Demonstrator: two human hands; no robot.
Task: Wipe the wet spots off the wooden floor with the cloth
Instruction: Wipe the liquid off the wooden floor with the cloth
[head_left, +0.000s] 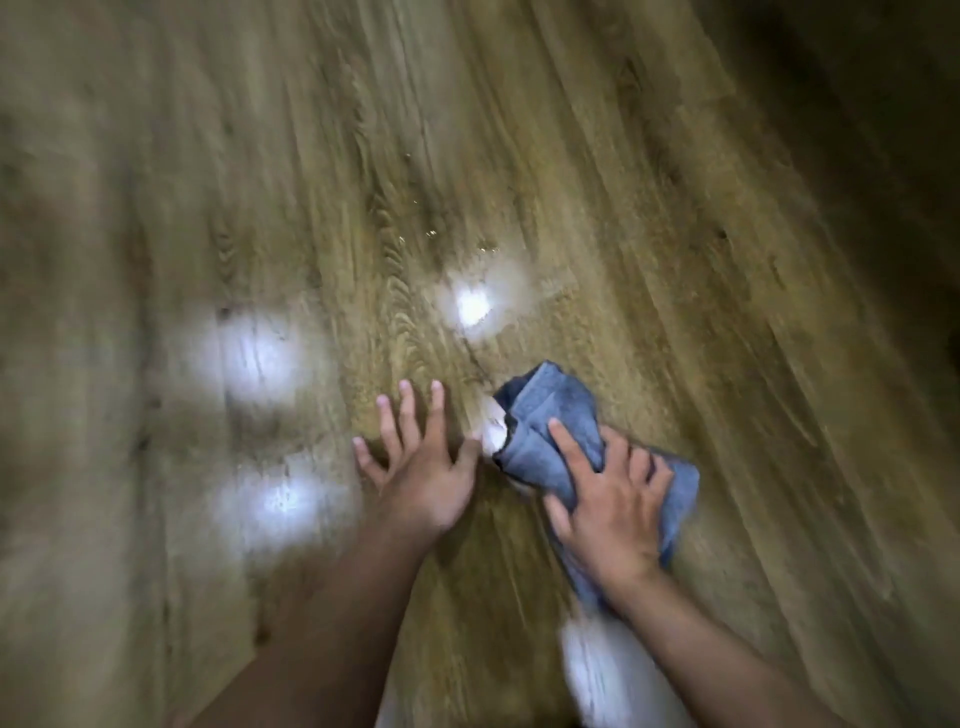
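Note:
A crumpled blue-grey cloth (550, 415) lies on the wooden floor (649, 218) right of centre. My right hand (608, 499) presses down on the cloth with fingers spread and curled into its folds. My left hand (421, 457) rests flat on the bare boards just left of the cloth, fingers apart, holding nothing. Small glistening wet drops (431, 234) sit on the planks a little beyond the cloth. The whole view is motion-blurred.
Bright lamp reflections shine on the floor: one ahead of the cloth (472, 306), two to the left (254, 358) (283, 501). A white blurred shape (597, 670) shows under my right forearm. The far right of the floor is in dark shadow.

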